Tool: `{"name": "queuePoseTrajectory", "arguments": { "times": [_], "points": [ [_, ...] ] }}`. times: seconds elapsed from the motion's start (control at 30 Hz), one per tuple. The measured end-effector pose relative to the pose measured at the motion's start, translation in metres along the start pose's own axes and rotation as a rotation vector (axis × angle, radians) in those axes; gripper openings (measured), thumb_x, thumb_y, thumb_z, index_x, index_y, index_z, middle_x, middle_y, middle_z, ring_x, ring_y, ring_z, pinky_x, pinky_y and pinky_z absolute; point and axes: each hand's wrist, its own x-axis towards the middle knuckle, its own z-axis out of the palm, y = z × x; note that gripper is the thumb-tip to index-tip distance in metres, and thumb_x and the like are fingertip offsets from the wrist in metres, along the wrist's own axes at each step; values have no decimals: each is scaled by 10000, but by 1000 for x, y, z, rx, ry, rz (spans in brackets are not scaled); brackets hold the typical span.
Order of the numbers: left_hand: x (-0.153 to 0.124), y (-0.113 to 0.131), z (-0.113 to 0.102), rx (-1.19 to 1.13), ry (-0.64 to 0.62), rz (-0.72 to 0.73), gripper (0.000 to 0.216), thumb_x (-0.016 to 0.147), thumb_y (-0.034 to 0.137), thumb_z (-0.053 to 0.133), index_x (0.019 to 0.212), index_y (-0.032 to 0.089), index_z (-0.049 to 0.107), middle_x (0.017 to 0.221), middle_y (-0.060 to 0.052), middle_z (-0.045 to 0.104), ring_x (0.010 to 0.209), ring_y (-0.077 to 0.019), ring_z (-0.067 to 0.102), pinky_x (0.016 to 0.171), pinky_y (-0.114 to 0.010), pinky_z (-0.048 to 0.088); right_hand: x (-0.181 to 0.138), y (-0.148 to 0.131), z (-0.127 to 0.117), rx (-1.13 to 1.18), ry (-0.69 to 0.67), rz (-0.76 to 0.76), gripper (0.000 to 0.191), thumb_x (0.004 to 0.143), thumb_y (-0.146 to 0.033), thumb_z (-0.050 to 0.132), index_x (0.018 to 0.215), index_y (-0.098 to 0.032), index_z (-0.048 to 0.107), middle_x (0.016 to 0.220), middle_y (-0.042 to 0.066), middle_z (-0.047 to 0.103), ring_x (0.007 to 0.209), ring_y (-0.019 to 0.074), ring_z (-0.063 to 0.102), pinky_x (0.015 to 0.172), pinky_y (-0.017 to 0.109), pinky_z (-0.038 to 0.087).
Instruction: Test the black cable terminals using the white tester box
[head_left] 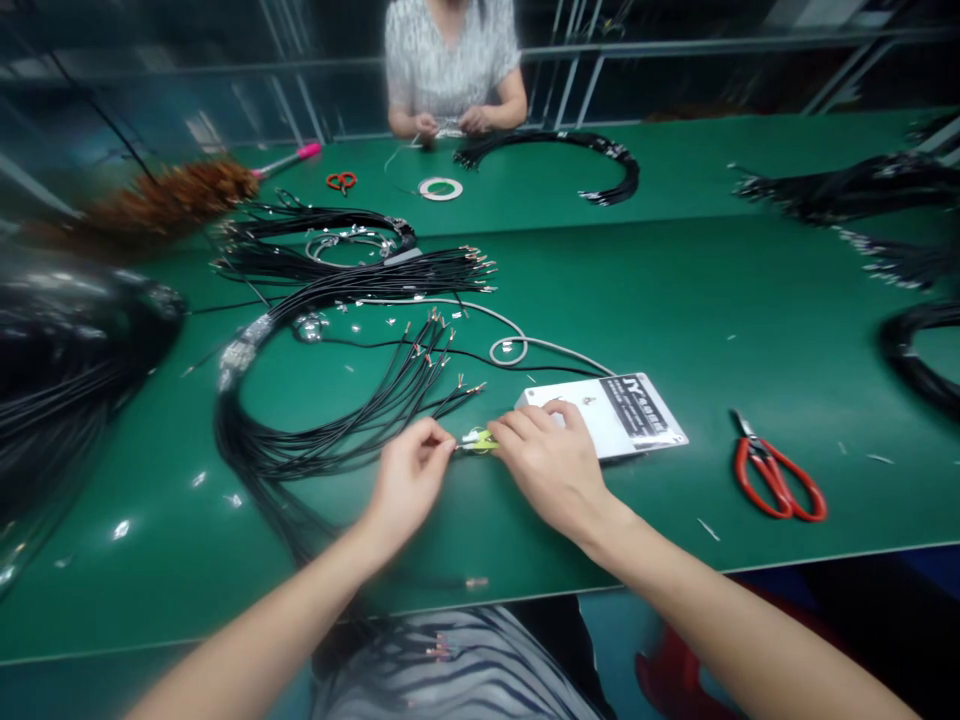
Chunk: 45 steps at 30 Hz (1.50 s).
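Note:
My left hand (411,475) is closed in a pinch on the end of a thin black cable. Fingertips of my right hand (551,460) press together around a small yellow-green piece (484,440), which meets the cable end between my hands. What exactly this piece is, I cannot make out. Beside the right hand lies a flat white box (607,425) with a black "JY" label; the fingers partly cover its left end. A curved bundle of black cables (300,455) with bare copper-coloured ends lies left of my hands, taped at its bend.
Red-handled snips (776,475) lie to the right. A grey cord (555,345) runs to the box. More cable bundles (862,190) lie at right, with a large pile (67,340) at left. A co-worker (454,70) sits opposite, near a white ring (441,189) and red scissors (341,182).

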Motion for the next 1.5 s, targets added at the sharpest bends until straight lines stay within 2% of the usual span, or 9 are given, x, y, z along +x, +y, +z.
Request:
{"name": "queuePoseTrajectory", "arguments": {
  "times": [0.1,0.47,0.6,0.73,0.9,0.97,1.07,1.3,1.5],
  "points": [
    [3,-3,1,23,18,-6,139,869,242,571,756,163,556,699,20,554,639,-118,546,586,-205,397,3,3,2,14,-2,-5,106,889,-116,613,828,-187,662,773,15,700,775,202,590,853,402,287],
    [7,-7,6,128,27,22,144,885,242,547,759,173,563,733,0,589,682,-145,584,627,-229,430,7,2,-1,12,-48,-3,125,857,-96,611,786,-190,653,741,3,681,759,199,598,985,447,249],
    [7,-7,7,134,25,28,145,890,251,547,768,176,567,744,0,593,681,-146,587,637,-235,440,7,-1,-5,28,-62,33,47,858,-134,637,859,-177,656,841,40,719,854,234,624,1034,502,222],
    [7,-8,6,120,24,21,148,884,262,559,766,175,577,733,1,600,688,-150,599,638,-231,443,-11,8,-20,164,81,67,241,894,-254,662,1121,-178,625,1144,75,721,1063,258,629,1061,500,243],
    [8,-11,5,120,27,34,144,870,279,582,772,175,603,724,-3,613,692,-158,598,591,-216,419,-63,20,-31,244,357,303,129,912,-164,619,1027,-221,625,1148,46,734,1071,229,656,1025,445,341],
    [7,-12,4,110,23,46,140,867,277,586,773,175,604,734,-6,616,703,-161,598,592,-215,419,-79,17,-29,259,371,357,124,901,-129,610,979,-225,615,1177,54,727,1109,242,639,1001,442,372],
    [8,-13,4,113,28,49,139,869,276,585,778,173,601,731,-3,610,694,-156,592,592,-213,417,-91,7,-22,270,347,349,143,890,-101,604,947,-233,604,1226,49,710,1170,256,610,997,447,384],
    [7,-11,2,178,52,57,135,858,243,570,749,167,594,714,3,602,680,-150,584,611,-218,420,-92,2,-6,140,364,357,167,869,-120,663,977,-237,613,1199,18,725,1154,271,628,1019,467,365],
    [1,-13,-12,165,103,52,137,844,254,588,741,164,585,683,12,574,620,-129,545,570,-211,392,-92,8,-2,126,396,335,174,862,-125,678,969,-239,602,1174,11,736,1125,273,639,1037,499,368]
  ]
}}
